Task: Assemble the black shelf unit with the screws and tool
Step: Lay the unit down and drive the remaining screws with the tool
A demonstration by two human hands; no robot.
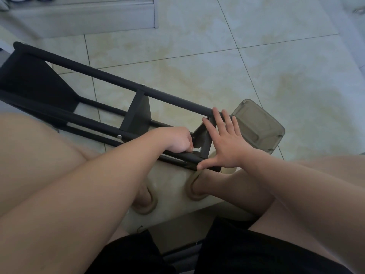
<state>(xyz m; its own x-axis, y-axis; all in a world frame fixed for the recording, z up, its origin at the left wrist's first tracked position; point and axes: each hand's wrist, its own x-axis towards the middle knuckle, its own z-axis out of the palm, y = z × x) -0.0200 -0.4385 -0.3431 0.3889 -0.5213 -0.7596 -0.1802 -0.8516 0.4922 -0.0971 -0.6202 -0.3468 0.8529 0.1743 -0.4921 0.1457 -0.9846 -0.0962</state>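
Observation:
The black shelf unit (110,80) lies on its side across the tiled floor, running from the far left toward my feet. Its long poles carry black shelf panels, and a silver screw head (119,137) shows on the near pole. My left hand (177,141) is curled at the near pole beside the end panel and pinches a small tool (192,149), mostly hidden by the fingers. My right hand (225,143) lies flat with fingers spread, pressing on the end panel, thumb on the near pole.
A translucent grey plastic container (258,127) lies on the floor just right of my right hand. My bare knees and slippered feet (194,188) flank the shelf's near end. A pale step or ledge (83,16) runs along the far left.

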